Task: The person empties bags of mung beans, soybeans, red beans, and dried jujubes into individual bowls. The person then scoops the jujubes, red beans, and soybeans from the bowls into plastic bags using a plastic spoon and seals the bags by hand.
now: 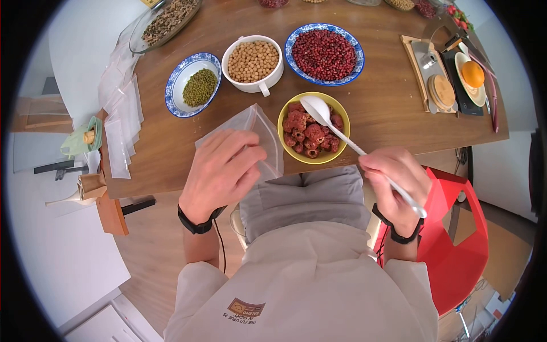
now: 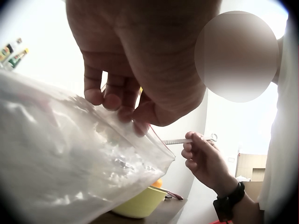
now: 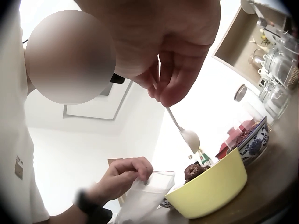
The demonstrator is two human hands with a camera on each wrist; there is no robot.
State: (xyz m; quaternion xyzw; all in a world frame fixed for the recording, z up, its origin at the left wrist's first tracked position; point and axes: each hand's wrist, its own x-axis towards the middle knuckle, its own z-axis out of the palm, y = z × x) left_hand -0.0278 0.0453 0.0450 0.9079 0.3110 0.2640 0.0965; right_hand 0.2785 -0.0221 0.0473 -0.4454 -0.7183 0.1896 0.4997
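My right hand (image 1: 398,185) grips the handle of a white spoon (image 1: 317,109). Its bowl is over the wrinkled dried red fruits (image 1: 313,134) in a yellow bowl (image 1: 281,126). To the left, my left hand (image 1: 221,174) pinches the top edge of a clear zip-lock bag (image 1: 266,134), its mouth facing the yellow bowl. The fingertips (image 2: 112,101) show at the bag's edge in the left wrist view. Seen from the right wrist, the spoon slants down toward the yellow bowl (image 3: 210,186), with the bag (image 3: 145,198) beside it.
Behind stand a blue-rimmed bowl of green beans (image 1: 199,88), a white cup of chickpeas (image 1: 253,61) and a bowl of dark red seeds (image 1: 324,55). Clear bags (image 1: 121,119) lie at the left edge. An orange (image 1: 472,74) sits on a plate at right, near a red chair (image 1: 456,251).
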